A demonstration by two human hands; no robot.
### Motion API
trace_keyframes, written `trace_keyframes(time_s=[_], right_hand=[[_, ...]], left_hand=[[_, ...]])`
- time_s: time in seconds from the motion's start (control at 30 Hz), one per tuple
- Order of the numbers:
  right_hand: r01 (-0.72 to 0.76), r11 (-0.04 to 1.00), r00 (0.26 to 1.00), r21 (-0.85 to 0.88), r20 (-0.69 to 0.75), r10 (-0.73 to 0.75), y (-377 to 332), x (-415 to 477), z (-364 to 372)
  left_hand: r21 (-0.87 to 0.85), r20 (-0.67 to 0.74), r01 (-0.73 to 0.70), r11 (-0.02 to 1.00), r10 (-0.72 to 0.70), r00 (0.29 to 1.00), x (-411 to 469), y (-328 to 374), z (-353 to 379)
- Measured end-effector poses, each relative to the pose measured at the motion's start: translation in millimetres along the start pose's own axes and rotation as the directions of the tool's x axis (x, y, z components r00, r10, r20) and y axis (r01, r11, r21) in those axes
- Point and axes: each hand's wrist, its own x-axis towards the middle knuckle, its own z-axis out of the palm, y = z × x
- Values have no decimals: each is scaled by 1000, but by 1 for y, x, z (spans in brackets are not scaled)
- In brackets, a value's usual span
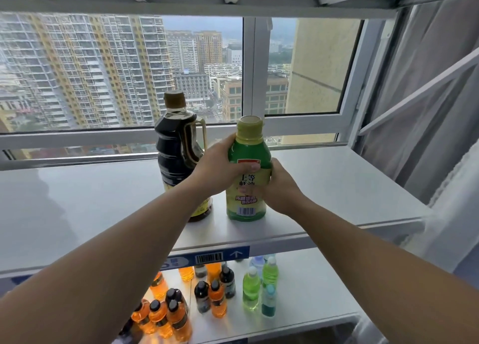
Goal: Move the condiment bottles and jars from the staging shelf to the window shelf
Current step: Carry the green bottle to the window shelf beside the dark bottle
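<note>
A green bottle [247, 146] with a yellow-green cap and label stands upright on the white window shelf [337, 183]. My left hand [220, 167] grips its upper body from the left, thumb across the label. My right hand [278, 188] grips its lower right side. Just left of it and touching my left forearm stands a dark soy sauce bottle [176, 146] with a handle and brown cap, partly hidden low down by my arm.
The window and its frame [255, 66] rise right behind the shelf. A lower shelf [311, 292] carries several small orange, black-capped, green and blue drink bottles [217, 297]. A grey curtain [427, 97] hangs at right. An upper shelf edge spans the top.
</note>
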Motion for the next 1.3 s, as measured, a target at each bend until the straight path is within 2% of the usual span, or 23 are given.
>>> trace_keyframes(time_s=[0.3, 0.67, 0.97, 1.17, 1.3], right_hand=[[-7, 1000, 997, 10, 72, 6, 2, 21, 8], [-40, 999, 994, -5, 101, 40, 4, 26, 10], [-133, 987, 989, -86, 54, 138, 8, 6, 15], [-186, 953, 981, -241, 3, 192, 12, -19, 15], [-144, 914, 989, -378, -32, 143, 14, -43, 10]], left_hand=[[-20, -36, 77, 997, -77, 996, 7, -8, -6], [-49, 7, 157, 986, -157, 988, 6, 1, -7], [236, -131, 75, 969, -45, 990, -10, 11, -11], [352, -121, 124, 928, -86, 989, -37, 1, -7], [337, -98, 175, 925, -150, 984, -59, -6, -5]])
